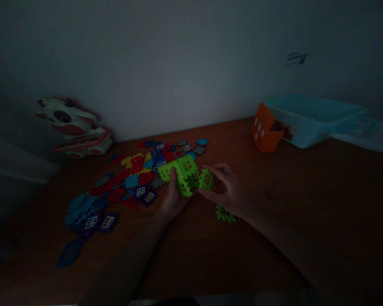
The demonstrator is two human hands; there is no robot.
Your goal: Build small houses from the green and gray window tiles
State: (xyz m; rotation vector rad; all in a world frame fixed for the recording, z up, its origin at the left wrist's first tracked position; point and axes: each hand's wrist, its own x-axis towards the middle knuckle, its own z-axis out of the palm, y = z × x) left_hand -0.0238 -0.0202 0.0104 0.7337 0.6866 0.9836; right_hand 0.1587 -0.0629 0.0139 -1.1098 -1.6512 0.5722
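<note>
Here, in the head view, a dim wooden counter (pixel 306 204) meets a pale wall along its far edge. Near the middle of the counter the left hand (pixel 172 199) grips a partly built green block structure (pixel 181 172) from its near left side, thumb raised against the wall panel and fingers closed beneath it. The right hand (pixel 226 191) comes in from the right, its fingers (pixel 210 170) pinched shut on a single green tile (pixel 206 179) that stands upright and touches the structure's right face. The tile thus lies just left of the right hand, between it and the structure, and the structure's long axis runs roughly left to right, rising slightly toward the far edge. Both forearms enter from the near edge and converge; the right wrist is bent inward. Whether the tile's teeth are already seated cannot be told in this light.

A spare green tile (pixel 225 213) lies flat just beside the right wrist on its near side. A scatter of loose tiles (pixel 127 182) in red, blue, yellow and purple spreads toward the left edge. An orange block house (pixel 265 129) leans against a pale blue tub (pixel 309 121) near the far right corner, and a red-and-white toy (pixel 73 127) sits at the far left.
</note>
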